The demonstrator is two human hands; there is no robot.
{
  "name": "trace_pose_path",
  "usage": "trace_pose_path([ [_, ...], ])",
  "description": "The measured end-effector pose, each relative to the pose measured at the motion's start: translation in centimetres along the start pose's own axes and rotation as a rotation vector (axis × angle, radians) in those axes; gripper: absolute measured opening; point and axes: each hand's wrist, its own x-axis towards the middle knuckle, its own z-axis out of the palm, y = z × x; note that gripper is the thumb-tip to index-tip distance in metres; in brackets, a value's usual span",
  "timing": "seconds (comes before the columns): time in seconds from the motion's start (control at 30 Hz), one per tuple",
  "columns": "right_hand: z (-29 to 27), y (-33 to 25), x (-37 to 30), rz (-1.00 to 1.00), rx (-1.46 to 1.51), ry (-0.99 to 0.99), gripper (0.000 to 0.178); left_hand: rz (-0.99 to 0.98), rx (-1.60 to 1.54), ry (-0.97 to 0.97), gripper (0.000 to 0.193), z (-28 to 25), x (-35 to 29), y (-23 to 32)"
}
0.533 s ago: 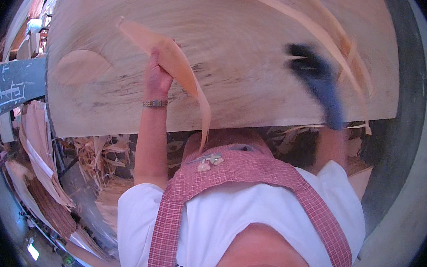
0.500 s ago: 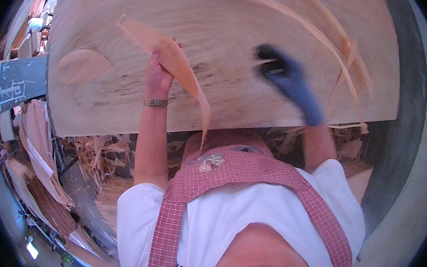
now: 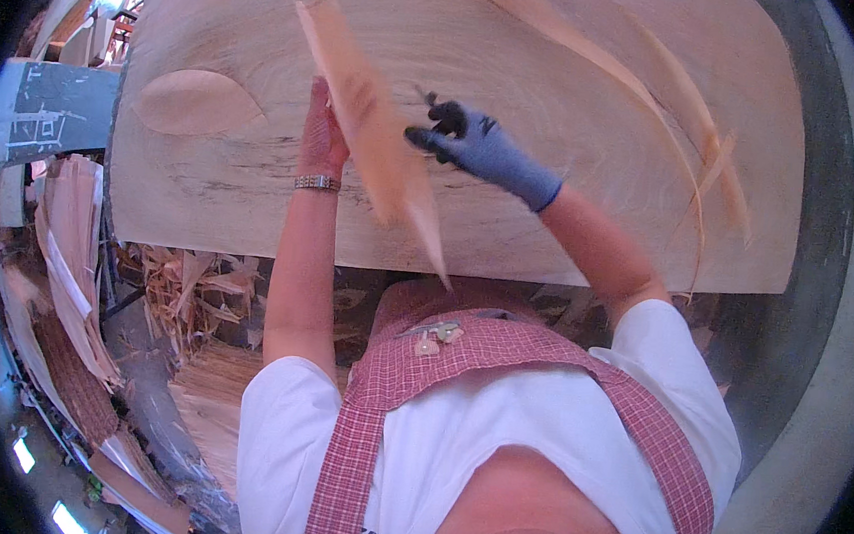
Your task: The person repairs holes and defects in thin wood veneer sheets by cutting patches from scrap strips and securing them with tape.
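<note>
My bare left hand [image 3: 323, 138], with a metal watch band at its wrist, grips a long tapering strip of wood veneer [image 3: 367, 112]. The strip stands up from the board, its narrow tail hanging toward my apron; motion blurs it slightly. To its right is my right hand [image 3: 462, 137], in a blue-grey glove with black fingers. Those fingers are curled, and a small thin dark thing sticks out past them, too small to name. Beneath both hands lies a broad sheet of pale wood veneer [image 3: 570, 238] with dark grain marks.
A leaf-shaped veneer piece [image 3: 199, 104] lies on the sheet's left part. Long curled veneer strips [image 3: 614, 61] lie across its right part. A blue-grey metal beam [image 3: 53, 117] meets the left edge. Veneer scraps [image 3: 194, 294] are heaped below, on the near left.
My right hand has moved left, close to the veneer strip. The strip in my left hand has turned steeper and shifted right. The whole view has shifted slightly.
</note>
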Motion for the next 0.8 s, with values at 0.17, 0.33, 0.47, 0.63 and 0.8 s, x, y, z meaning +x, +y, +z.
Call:
trace_pose_path([
  [0.17, 5.1, 4.0, 0.7, 0.026, 0.302, -0.044, 0.037, 0.031, -0.017, 0.092, 0.050, 0.6, 2.2, 0.8],
  [0.33, -2.0, 0.0, 1.8, -0.187, -0.256, 0.105, 0.027, 0.076, -0.011, 0.192, 0.061, -0.4, 1.9, 4.3],
  [0.47, -6.8, -2.2, 2.9, -0.316, -0.731, 0.203, 0.019, 0.270, 0.671, 0.609, 0.062, -0.9, 2.6, 5.1],
  [0.63, -7.4, -0.8, 2.2, -0.627, -1.051, 0.253, 0.017, -0.078, 0.382, 0.440, 0.054, 4.3, 3.3, 3.9],
  [0.8, -5.0, 4.3, -1.2, -0.623, -1.070, 0.117, 0.025, 0.111, 0.497, 0.519, 0.030, -1.8, 3.5, 1.9],
])
